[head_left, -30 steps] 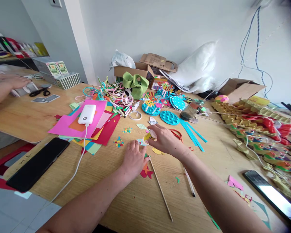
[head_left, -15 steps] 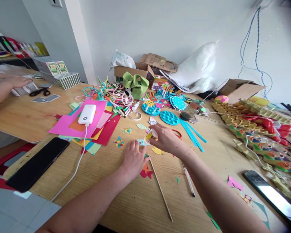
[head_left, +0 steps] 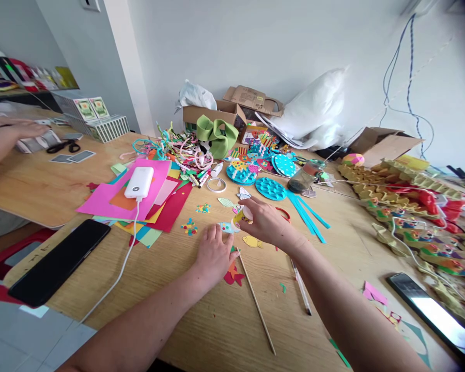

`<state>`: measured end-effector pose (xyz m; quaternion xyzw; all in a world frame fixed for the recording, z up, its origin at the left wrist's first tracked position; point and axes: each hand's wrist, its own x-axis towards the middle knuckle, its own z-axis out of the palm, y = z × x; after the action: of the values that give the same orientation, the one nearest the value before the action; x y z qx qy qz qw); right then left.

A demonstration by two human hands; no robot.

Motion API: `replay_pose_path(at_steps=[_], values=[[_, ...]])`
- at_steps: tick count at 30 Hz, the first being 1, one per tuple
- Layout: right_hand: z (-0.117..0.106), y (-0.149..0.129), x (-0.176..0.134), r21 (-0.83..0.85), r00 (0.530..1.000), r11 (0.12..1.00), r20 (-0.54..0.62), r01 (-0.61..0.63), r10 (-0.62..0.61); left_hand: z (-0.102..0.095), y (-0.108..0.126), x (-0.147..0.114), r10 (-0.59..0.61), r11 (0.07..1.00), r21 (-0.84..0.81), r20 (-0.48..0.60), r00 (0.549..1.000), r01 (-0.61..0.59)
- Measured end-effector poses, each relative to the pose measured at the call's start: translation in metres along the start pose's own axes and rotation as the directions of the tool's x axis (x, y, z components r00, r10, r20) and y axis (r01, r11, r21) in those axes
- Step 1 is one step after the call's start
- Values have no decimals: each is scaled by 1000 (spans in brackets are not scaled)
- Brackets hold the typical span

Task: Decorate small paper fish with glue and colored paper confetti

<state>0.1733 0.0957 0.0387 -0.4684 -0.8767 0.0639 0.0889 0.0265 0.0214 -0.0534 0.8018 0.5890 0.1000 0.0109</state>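
Observation:
My right hand (head_left: pixel 261 221) is closed around a small tube with a yellow label, which looks like a glue stick (head_left: pixel 242 218). Its pale end points down at a light-blue paper fish (head_left: pixel 225 227) with coloured dots. Flat on the table lies my left hand (head_left: pixel 216 253), its fingertips at the near edge of that fish. A yellow paper fish (head_left: pixel 252 241) rests just right of it, and a pale green one (head_left: pixel 225 202) lies beyond. Red paper fish (head_left: pixel 234 276) are partly under my left hand. Two small piles of paper dots (head_left: pixel 189 226) sit to the left.
A wooden stick (head_left: pixel 258 305) and a pen (head_left: pixel 302 289) lie near me. Coloured paper with a white power bank (head_left: pixel 139 182) stands left, beside a black phone (head_left: pixel 60 261). Egg-carton pieces (head_left: pixel 403 206) fill the right. Another person's hand (head_left: pixel 21 129) is at far left.
Both hands stay almost in place, with the tube still over the light-blue fish. The other person's hand at far left has shifted slightly.

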Motion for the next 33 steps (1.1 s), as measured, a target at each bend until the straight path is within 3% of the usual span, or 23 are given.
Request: replay_pose_path(at_steps=[17, 23, 25, 27, 30, 33], values=[[-3, 3, -1, 1, 1000, 1000, 6, -31, 31, 1, 0, 0, -7, 1000, 3, 8, 1000, 7], [-10, 19, -6, 190, 971, 972, -167, -140, 172, -1, 0, 0, -14, 1000, 27, 42, 999, 13], [-12, 30, -10, 354, 943, 910, -165, -216, 288, -1, 1, 1, -15, 1000, 25, 52, 999, 14], [-14, 43, -15, 565, 909, 779, -114, -272, 400, 1, 0, 1, -12, 1000, 23, 52, 999, 11], [-13, 63, -25, 843, 862, 500, -91, -200, 499, 4, -1, 0, -8, 1000, 19, 35, 999, 8], [-8, 80, -35, 968, 817, 233, -63, -88, 573, 5, -2, -1, -5, 1000, 13, 9, 1000, 5]])
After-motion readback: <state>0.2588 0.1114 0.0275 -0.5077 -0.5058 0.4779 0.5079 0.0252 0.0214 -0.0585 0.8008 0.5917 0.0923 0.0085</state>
